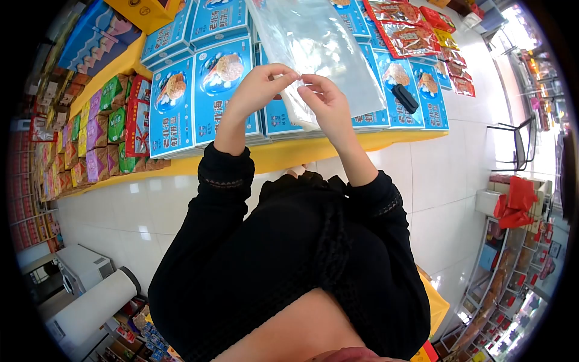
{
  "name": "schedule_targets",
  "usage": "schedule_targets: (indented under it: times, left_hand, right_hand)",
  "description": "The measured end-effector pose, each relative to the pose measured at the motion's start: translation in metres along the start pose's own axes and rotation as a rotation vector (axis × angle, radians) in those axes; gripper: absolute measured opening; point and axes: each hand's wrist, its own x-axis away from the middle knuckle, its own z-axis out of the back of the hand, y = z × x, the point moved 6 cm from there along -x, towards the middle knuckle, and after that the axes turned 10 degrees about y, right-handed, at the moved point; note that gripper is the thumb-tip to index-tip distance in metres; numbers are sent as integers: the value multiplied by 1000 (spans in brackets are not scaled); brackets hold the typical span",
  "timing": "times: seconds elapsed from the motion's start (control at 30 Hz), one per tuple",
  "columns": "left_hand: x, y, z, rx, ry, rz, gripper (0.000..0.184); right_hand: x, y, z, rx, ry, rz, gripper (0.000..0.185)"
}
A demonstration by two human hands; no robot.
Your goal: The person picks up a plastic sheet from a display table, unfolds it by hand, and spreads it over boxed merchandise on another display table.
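Note:
A stack of clear plastic bags lies slanted over several blue printed boxes on the yellow-covered table. At the near left edge of the bags, my left hand is closed, thumb and fingers pinching the plastic. My right hand meets it there, its fingertips closed on the same edge. The two hands' fingertips almost touch. Exactly how many layers of plastic they grip cannot be made out. A small black object rests on the boxes to the right of the bags.
Red food packets lie at the far right of the table. Green and purple packages are stacked on the left. A metal-framed chair, a red bag and shelves stand to the right. The yellow cloth hangs over the table's near edge.

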Motion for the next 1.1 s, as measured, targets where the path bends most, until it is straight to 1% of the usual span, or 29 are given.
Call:
schedule_targets:
  times: [0.17, 0.23, 0.47, 0.53, 0.57, 0.63, 0.67, 0.7, 0.73, 0.77, 0.83, 0.97, 1.03, 1.1]
  left_hand:
    - [3, -1, 5, -12, -6, 16, 27]
    - [5, -2, 6, -16, -10, 16, 27]
    - [8, -3, 7, 36, -8, 25, 24]
    - [8, -4, 7, 48, -10, 18, 23]
    - [8, -3, 7, 37, 7, -6, 21]
    - [9, -5, 3, 28, 23, -35, 19]
    - [9, -6, 3, -3, 106, -67, 17]
    - [10, -6, 6, -35, 188, -99, 16]
    - [11, -7, 6, -35, 187, -102, 16]
    - [12, -6, 7, -47, 216, -100, 16]
    - [15, -6, 10, -56, 245, -103, 15]
    - [22, -17, 21, -19, 273, -94, 13]
    - [23, -27, 25, -6, 304, -103, 12]
    - [24, -27, 24, -3, 296, -98, 11]
  right_hand:
    - [0, 1, -5, -28, -48, -27, 37]
    - [1, 4, -6, -37, -74, -82, 37]
    - [0, -1, -11, 41, -83, -14, 39]
    - [-2, 5, -9, -49, -119, -118, 37]
    - [-5, 9, -7, -48, -119, -115, 37]
    - [-9, 19, -6, -160, -178, -162, 29]
    - [-11, 18, -3, -158, -177, -159, 29]
    - [-13, 18, 1, -184, -148, -214, 25]
    - [-15, 19, 7, -210, -119, -270, 22]
    - [-21, 17, 15, -209, -117, -267, 22]
    - [-39, 18, 54, -334, 143, -331, 16]
    - [-76, 4, 137, -437, 341, -190, 12]
    - [-92, -15, 183, -503, 394, -22, 11]
    - [-100, -49, 228, -561, 478, 33, 11]
